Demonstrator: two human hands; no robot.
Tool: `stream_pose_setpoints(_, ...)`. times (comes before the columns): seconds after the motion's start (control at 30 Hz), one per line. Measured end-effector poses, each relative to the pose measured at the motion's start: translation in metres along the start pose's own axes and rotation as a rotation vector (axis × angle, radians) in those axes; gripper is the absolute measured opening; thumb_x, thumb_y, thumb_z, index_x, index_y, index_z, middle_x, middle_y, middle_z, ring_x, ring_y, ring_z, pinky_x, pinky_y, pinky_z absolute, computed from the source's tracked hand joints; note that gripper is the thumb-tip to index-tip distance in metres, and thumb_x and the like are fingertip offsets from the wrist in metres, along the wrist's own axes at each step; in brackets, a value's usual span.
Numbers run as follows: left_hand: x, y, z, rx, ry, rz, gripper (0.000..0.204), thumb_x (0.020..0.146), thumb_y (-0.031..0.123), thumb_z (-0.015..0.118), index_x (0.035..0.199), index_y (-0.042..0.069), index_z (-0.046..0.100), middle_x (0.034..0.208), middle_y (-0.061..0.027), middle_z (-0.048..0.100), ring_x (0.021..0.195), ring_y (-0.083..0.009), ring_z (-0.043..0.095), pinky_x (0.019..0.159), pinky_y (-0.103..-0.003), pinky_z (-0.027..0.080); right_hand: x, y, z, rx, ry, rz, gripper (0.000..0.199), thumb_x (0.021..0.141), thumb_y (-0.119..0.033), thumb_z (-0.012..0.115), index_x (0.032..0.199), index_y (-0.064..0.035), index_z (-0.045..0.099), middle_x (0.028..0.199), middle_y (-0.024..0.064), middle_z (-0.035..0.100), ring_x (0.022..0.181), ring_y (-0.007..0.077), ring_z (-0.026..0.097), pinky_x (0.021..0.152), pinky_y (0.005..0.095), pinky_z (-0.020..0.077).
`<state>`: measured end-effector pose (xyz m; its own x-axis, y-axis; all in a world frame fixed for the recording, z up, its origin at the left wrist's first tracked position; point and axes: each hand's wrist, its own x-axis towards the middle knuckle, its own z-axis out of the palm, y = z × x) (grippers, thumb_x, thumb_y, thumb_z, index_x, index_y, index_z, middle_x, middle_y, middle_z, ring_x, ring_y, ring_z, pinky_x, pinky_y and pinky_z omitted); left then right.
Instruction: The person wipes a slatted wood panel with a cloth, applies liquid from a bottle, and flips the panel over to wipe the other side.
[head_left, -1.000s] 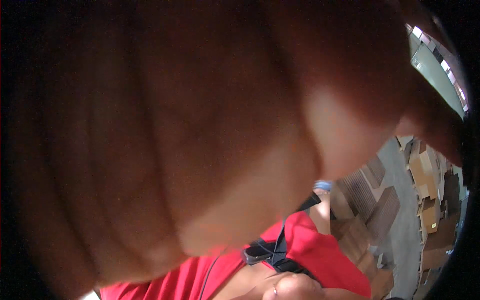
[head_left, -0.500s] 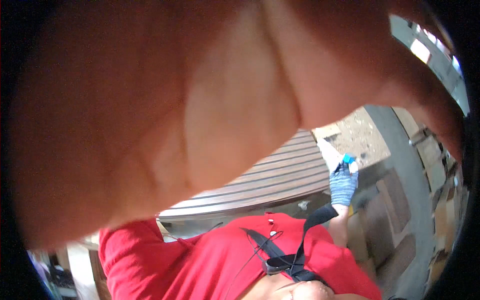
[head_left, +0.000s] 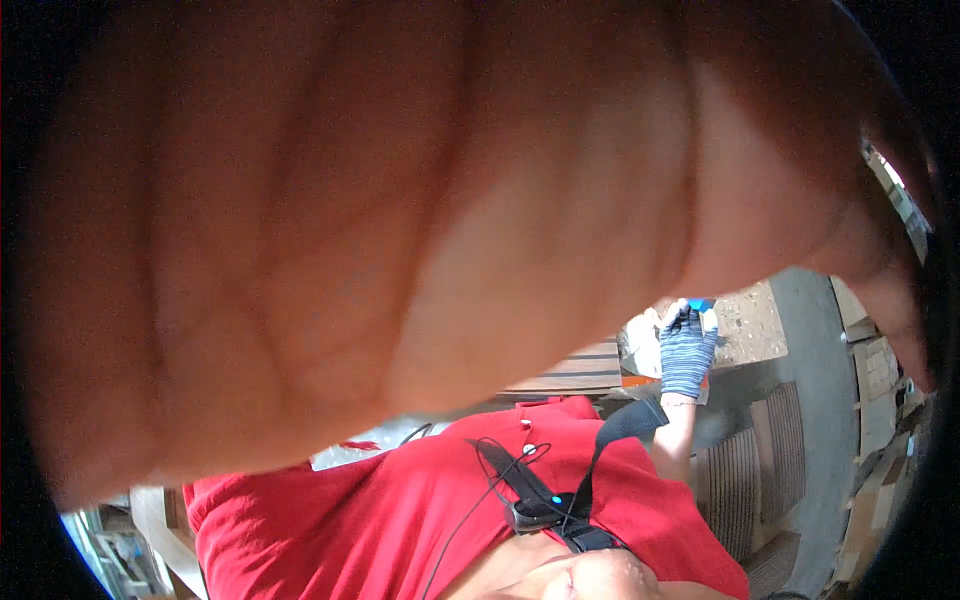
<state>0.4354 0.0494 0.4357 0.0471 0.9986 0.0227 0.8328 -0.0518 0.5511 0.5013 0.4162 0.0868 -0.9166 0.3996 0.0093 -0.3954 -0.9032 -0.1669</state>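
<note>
My bare left hand (head_left: 540, 230) spreads its palm right in front of the camera and covers most of the upper view. Digits stand apart at the right rim; the rest of its fingers are cut off or too near to make out. My right hand (head_left: 687, 355), in a blue-and-white striped knit glove with pale fingertips, is closed around a small bright blue object (head_left: 700, 304). Its kind cannot be made out. Beside the glove lies something white and crumpled (head_left: 643, 340), with an orange strip (head_left: 636, 381) just below it.
A dark-striped wooden panel (head_left: 570, 372) shows under my palm, next to a speckled tan board (head_left: 755, 322). Ribbed brown panels (head_left: 780, 450) lie on the grey floor (head_left: 840, 480) at the right. More boards (head_left: 875, 400) line the right rim. A black strap (head_left: 632, 425) crosses my red shirt.
My left palm has shifted right and down, covering more of the striped panel. The gloved right hand keeps its hold, and the orange strip has come into view.
</note>
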Motion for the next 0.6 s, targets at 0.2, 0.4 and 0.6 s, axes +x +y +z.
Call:
stream_pose_setpoints(0.2,0.012,0.007,0.020,-0.013,0.026,-0.052,0.061,0.095,0.041,0.049,0.145,0.008,0.037,0.147,-0.0152,0.044,0.134,-0.0286,0.043,0.110,-0.044,0.032,-0.005,-0.003,-0.010,0.156,-0.382,0.246,0.032,0.097,-0.028,0.049,0.115,-0.0041,0.061,0.115,0.0103,0.064,0.110,0.0250,0.057,0.099,0.0436,0.0467)
stream_pose_setpoints(0.4,0.005,0.020,0.036,-0.033,0.089,-0.159,0.060,0.096,0.041,0.048,0.145,0.008,0.038,0.147,-0.0151,0.044,0.134,-0.0282,0.043,0.110,-0.043,0.032,-0.017,0.026,0.000,0.001,-0.026,0.140,0.026,0.099,-0.024,0.048,0.108,-0.0053,0.064,0.106,0.0096,0.067,0.100,0.0241,0.060,0.094,0.0398,0.0496)
stream_pose_setpoints(0.6,-0.014,0.059,-0.012,0.010,0.124,-0.127,0.060,0.096,0.042,0.047,0.145,0.008,0.038,0.147,-0.0150,0.044,0.135,-0.0278,0.043,0.111,-0.043,0.031,0.018,0.037,0.073,-0.092,-0.260,0.228,0.028,0.100,-0.027,0.046,0.109,-0.0051,0.062,0.106,0.0087,0.064,0.101,0.0230,0.058,0.095,0.0390,0.0473)
